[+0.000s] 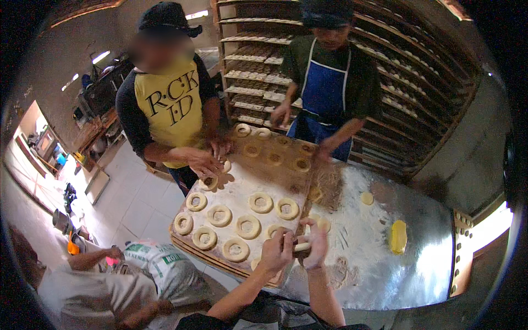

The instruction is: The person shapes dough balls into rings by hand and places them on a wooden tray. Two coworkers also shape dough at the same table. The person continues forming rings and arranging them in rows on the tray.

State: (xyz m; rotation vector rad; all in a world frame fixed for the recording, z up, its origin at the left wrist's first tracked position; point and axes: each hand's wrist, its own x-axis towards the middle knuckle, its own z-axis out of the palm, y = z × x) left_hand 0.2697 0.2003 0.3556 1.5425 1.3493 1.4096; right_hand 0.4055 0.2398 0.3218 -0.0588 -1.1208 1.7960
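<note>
Both of my hands are raised over the near edge of a floured wooden board (234,190). Between them is a pale dough ring (302,247), seen nearly edge-on. The fingers of my left hand (276,252) are curled at its left side. My right hand (317,245) grips its other side, fingers pointing up and slightly blurred. Several dough rings lie on the board just beyond, among them one ring (248,226) left of my hands and another ring (286,209) farther off. Part of a dough piece (324,224) shows behind my right fingers.
A metal table (423,275), dusted with flour, carries a yellow lump (398,236) and a small dough disc (367,198). Across stand a person in a yellow shirt (170,118), handling dough, and a person in a blue apron (328,82). Tray racks (258,80) rise behind; white sacks (170,269) lie lower left.
</note>
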